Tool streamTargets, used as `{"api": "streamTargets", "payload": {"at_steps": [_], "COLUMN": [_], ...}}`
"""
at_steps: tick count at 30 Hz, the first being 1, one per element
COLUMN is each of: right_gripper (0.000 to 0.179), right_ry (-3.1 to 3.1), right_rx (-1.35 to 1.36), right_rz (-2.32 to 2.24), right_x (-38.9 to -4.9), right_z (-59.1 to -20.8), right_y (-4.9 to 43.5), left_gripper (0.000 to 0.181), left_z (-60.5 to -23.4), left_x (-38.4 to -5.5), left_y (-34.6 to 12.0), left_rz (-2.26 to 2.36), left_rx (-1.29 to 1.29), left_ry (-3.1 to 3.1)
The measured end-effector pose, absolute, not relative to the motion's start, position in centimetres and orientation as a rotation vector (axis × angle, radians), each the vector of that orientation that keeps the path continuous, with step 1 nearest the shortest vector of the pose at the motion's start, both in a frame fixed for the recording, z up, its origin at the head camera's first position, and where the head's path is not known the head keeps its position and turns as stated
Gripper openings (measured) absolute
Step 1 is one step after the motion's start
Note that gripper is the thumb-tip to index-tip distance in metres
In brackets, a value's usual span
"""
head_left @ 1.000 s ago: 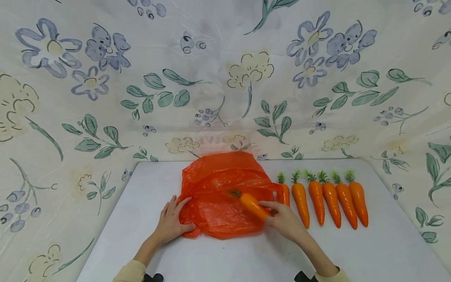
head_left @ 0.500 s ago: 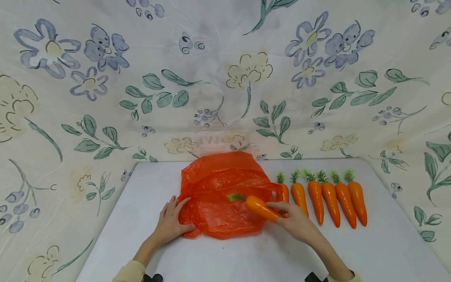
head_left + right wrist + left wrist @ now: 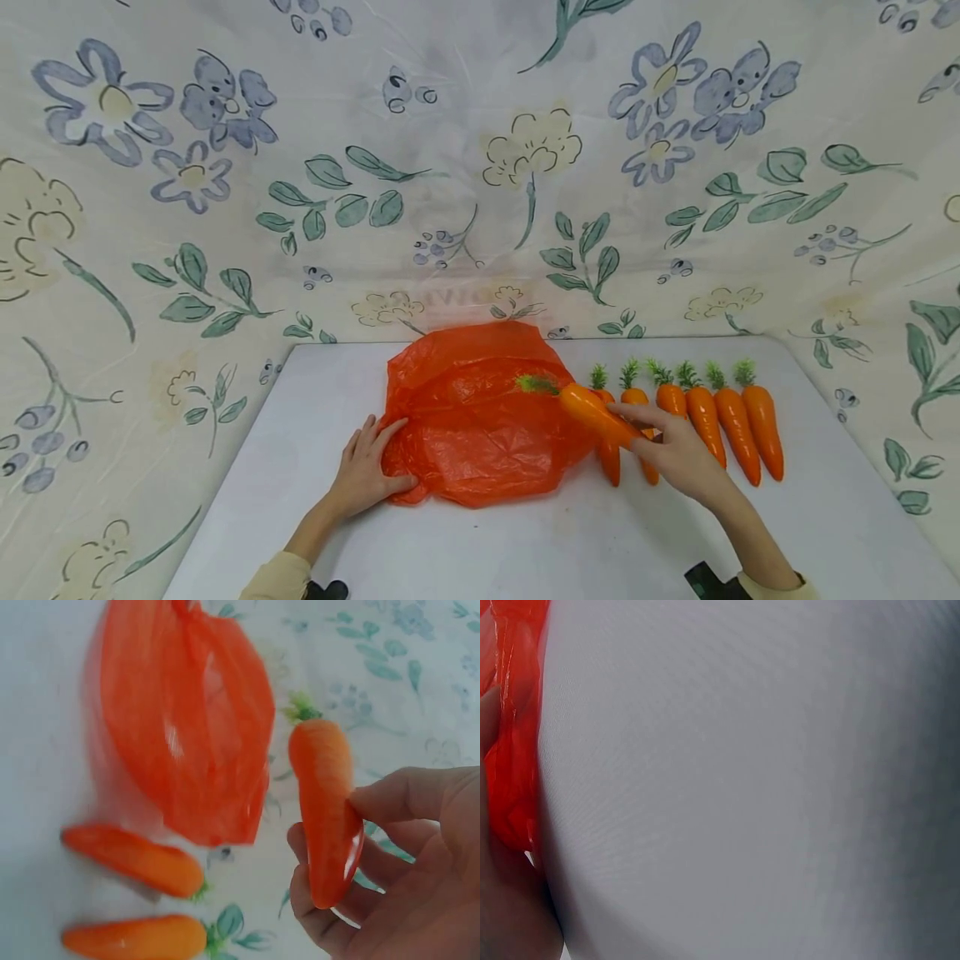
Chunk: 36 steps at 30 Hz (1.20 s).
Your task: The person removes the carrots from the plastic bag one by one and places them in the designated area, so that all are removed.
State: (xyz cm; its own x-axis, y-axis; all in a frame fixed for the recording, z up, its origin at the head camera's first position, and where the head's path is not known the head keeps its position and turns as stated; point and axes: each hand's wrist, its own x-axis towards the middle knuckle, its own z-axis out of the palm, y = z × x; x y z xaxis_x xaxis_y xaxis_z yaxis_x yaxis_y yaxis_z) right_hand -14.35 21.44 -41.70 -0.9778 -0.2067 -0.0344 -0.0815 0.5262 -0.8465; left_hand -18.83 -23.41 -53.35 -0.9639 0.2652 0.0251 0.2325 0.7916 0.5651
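Observation:
My right hand pinches a carrot between thumb and fingertips. The carrot is tilted, green top to the upper left, and hangs above the bag's right edge. In the right wrist view this carrot is clear of the bag, its narrow tip toward the palm. A red-orange plastic bag lies flat and crumpled on the white table. On the bag's left edge rests my left hand, fingers spread and fairly straight. The left wrist view catches only part of that hand and a strip of bag.
Several more carrots stand in a row right of the bag, tops toward the back; the rightmost carrot is fully visible. My right hand partly covers some of them. A flowered cloth rises behind the white table.
My right hand has moved right and a little toward the back, carrying the carrot from over the bag's middle to its right edge. My left hand has stayed in place.

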Motion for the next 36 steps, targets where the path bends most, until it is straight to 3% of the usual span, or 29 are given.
{"api": "streamTargets", "payload": {"at_steps": [17, 36], "right_gripper": [0.050, 0.053], "right_ry": [2.893, 2.880], "right_rx": [-0.099, 0.379], "right_rz": [-1.306, -1.212], "right_x": [-16.1, -16.9], "right_z": [-41.4, -44.6], "right_y": [28.9, 35.0], "left_gripper": [0.094, 0.096], "left_z": [-53.4, -53.6], "left_x": [-18.9, -19.0], "left_y": [-23.3, -23.4], "left_rz": [0.909, 0.901], "left_rx": [0.390, 0.371], "left_ry": [2.908, 2.907]}}
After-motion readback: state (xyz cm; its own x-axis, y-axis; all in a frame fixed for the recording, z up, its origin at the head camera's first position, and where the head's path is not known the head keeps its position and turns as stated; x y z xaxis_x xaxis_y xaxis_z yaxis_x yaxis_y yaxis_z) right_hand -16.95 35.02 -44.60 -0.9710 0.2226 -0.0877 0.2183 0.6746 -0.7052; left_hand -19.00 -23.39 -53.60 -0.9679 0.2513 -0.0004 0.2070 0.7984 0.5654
